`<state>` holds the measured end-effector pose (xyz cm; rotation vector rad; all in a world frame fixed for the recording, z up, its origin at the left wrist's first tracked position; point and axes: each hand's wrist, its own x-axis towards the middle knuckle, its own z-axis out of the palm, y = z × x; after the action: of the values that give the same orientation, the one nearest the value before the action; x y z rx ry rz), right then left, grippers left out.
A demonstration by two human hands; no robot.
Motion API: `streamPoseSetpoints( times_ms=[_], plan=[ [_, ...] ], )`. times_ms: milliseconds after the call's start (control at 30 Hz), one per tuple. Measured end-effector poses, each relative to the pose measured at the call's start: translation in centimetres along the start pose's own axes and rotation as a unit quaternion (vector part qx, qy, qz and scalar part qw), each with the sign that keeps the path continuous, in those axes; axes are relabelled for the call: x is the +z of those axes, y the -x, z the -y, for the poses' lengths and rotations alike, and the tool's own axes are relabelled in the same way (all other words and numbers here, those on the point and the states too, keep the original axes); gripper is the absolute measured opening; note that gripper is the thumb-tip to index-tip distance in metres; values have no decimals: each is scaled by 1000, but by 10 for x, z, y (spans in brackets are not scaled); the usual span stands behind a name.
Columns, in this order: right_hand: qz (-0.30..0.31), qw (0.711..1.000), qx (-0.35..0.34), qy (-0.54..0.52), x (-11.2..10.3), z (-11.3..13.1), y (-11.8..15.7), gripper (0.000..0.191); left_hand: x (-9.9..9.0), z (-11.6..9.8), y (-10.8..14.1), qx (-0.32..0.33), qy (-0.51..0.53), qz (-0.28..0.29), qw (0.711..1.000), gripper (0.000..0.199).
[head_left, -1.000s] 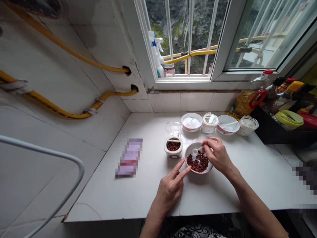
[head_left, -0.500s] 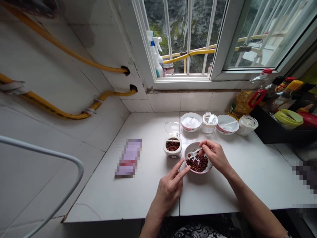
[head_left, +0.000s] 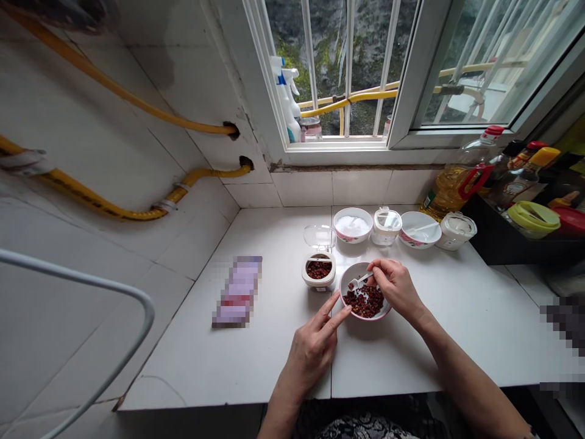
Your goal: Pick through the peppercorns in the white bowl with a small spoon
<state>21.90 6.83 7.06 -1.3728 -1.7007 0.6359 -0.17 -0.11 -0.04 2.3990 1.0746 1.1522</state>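
A white bowl with a pink rim [head_left: 343, 310] stands on the counter, with dark red peppercorn-like grains [head_left: 368, 300] inside. My right hand [head_left: 397, 289] pinches the handle of a small white spoon [head_left: 361, 280], whose head is inside the bowl over the grains. My left hand [head_left: 316, 338] rests at the bowl's left side, two fingers spread and touching its rim. Just left of the bowl is a white jar [head_left: 319, 281], its clear lid [head_left: 320, 236] raised and more of the grains inside.
Behind stand a bowl of white powder [head_left: 353, 226], a clear-lidded jar [head_left: 386, 227], another bowl [head_left: 421, 231] and a white jar [head_left: 456, 231]. An oil bottle [head_left: 448, 183] and a black rack [head_left: 503, 241] of bottles are at right. A purple packet [head_left: 238, 292] lies left.
The spoon's head has shifted slightly to the right within the bowl, along with a small movement of my right hand. My left hand and the bowl look unmoved.
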Motion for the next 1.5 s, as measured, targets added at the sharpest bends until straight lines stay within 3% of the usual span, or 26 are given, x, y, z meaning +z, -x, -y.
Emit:
streamPoseSetpoints(
  times_ms=[1033, 1167, 1367, 1500],
  plan=[
    [-7, 999, -14, 34, 1, -5, 0, 19, 0, -1, -1, 4, -2, -5, 1000, 63],
    [2, 1000, 11, -6, 0, -3, 0, 18, 0, -1, -2, 0, -7, -3, 1000, 64],
    [25, 984, 95, -151, -2, -1, -1, 19, -2, -2, -2, 1, -7, -1, 1000, 65],
    [7, 974, 94, -206, -1, 8, -2, 24, -1, -1, -2, 3, -5, -1, 1000, 65]
  ],
)
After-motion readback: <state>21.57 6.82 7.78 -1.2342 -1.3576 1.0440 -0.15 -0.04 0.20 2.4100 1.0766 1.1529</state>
